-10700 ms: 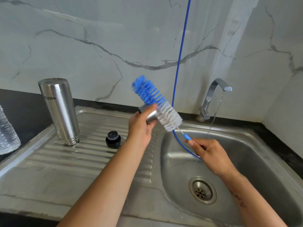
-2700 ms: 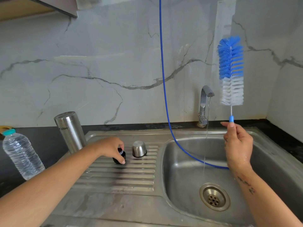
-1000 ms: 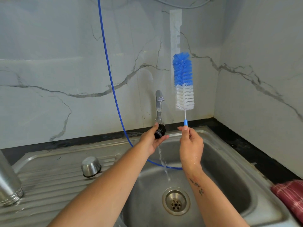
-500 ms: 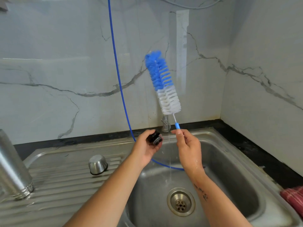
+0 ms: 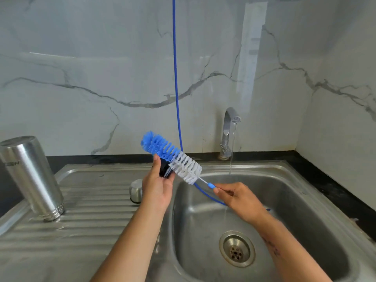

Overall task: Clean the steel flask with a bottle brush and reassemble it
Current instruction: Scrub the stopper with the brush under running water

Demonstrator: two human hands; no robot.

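Stopper: the small black round flask stopper (image 5: 165,169) sits in the left hand (image 5: 157,187), fingers curled around it, over the steel sink's (image 5: 305,180) left rim.
Brush: the blue-and-white bristled bottle brush (image 5: 173,156) lies against it, long axis slanting, tip up-left; the right hand (image 5: 237,197) pinches its handle.
Technique: probably best to rotate the stopper under short strokes.
Flask: the cylindrical steel flask body (image 5: 30,176) stands inverted on the drainboard.

arms – bare, sleeveless | right forearm (image 5: 272,247) – small dark tattoo
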